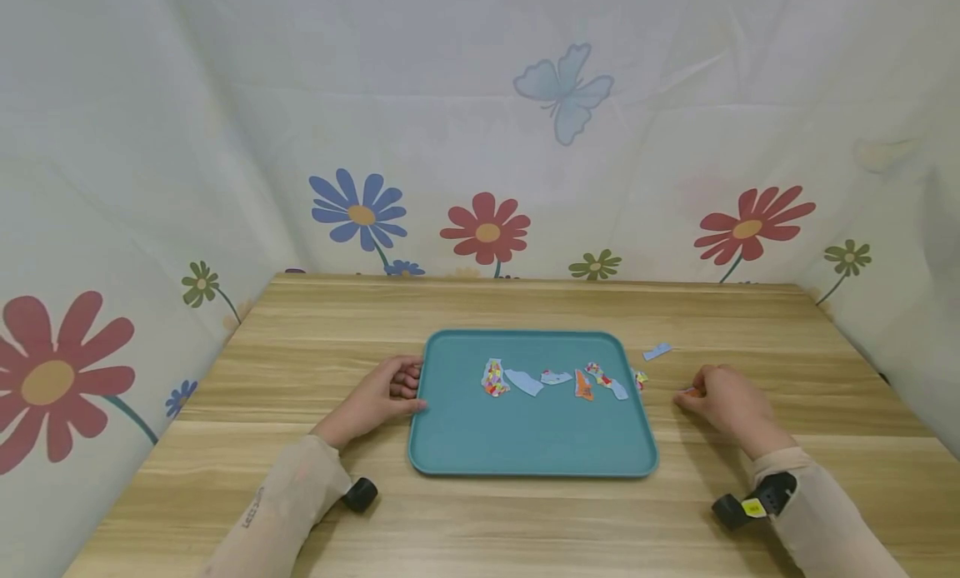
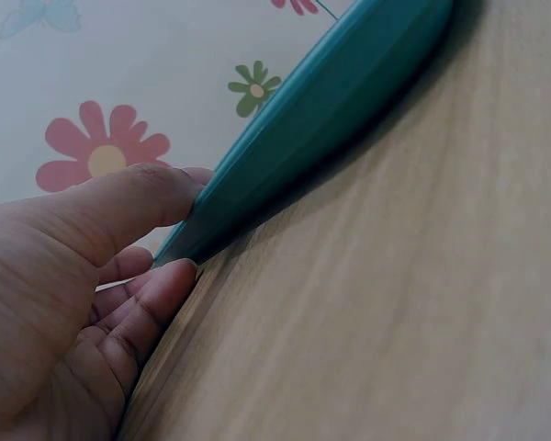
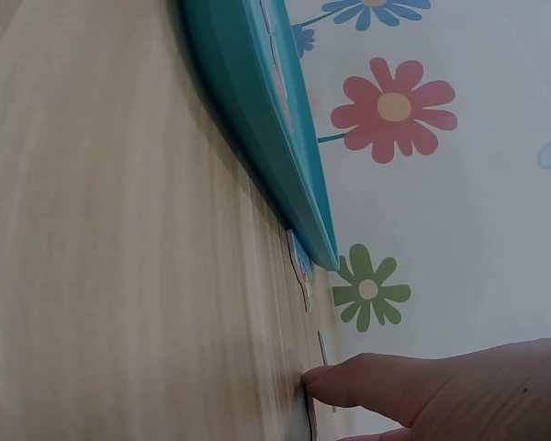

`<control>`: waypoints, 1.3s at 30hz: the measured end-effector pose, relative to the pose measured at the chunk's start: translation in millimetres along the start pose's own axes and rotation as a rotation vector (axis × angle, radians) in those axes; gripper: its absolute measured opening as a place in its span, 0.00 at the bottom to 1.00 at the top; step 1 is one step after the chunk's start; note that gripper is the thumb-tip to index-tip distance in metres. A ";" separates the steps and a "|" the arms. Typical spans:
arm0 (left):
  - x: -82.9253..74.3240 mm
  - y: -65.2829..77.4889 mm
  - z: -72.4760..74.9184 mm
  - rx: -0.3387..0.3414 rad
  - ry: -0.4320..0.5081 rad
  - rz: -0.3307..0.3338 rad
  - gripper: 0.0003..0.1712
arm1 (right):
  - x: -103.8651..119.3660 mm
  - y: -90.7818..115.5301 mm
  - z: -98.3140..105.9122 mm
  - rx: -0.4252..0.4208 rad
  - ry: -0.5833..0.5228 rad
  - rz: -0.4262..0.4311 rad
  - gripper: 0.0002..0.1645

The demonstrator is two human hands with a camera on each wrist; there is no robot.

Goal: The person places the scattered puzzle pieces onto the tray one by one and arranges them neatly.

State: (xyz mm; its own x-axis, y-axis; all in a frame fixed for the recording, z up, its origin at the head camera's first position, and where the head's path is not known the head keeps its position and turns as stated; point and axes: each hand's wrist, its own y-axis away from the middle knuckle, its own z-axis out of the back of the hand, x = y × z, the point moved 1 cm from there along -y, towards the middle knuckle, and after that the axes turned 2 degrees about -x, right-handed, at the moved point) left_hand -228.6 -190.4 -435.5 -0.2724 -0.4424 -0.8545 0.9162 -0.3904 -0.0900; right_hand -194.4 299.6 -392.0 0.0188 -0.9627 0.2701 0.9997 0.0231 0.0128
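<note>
Right hand (image 1: 726,401) pinched a thin card piece (image 1: 690,391) at three o'clock from the teal tray (image 1: 525,445); left hand (image 1: 381,399) held it at nine. I judged the piece light and easily creased, best gripped by its edge.

In the head view, the right hand (image 1: 726,400) hides most of a piece (image 1: 689,391) — its shape cannot be told. Details on the other pieces (image 1: 495,379) are too small to make out. The wrist views cut off the tray (image 1: 525,445) near twelve o'clock — the left hand (image 1: 377,399) at eight, the right at four.
</note>
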 end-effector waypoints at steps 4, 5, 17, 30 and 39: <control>-0.3 -0.1 -0.1 -0.001 -0.001 -0.001 0.41 | 0.0 -1.3 -0.7 -0.003 0.002 0.006 0.20; -0.4 -0.1 -0.1 -0.001 0.001 -0.001 0.41 | 0.0 -1.6 -0.9 -0.004 0.002 0.007 0.19; -0.2 0.1 -0.8 -0.015 -0.003 0.005 0.41 | -2.5 -1.9 -3.9 -0.020 -0.013 0.002 0.19; -0.2 1.4 -0.3 -0.015 -0.005 -0.009 0.40 | -3.1 0.9 -1.5 -0.040 -0.037 0.016 0.23; 1.6 0.1 -0.9 -0.022 -0.015 -0.012 0.41 | 6.5 0.4 5.4 -0.075 -0.050 0.019 0.24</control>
State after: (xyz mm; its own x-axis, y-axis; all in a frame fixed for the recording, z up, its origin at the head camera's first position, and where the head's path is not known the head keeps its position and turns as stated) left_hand -228.7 -190.4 -437.4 -0.2876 -0.4502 -0.8453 0.9192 -0.3777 -0.1116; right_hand -194.0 294.8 -385.0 0.0382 -0.9476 0.3171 0.9977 0.0187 -0.0644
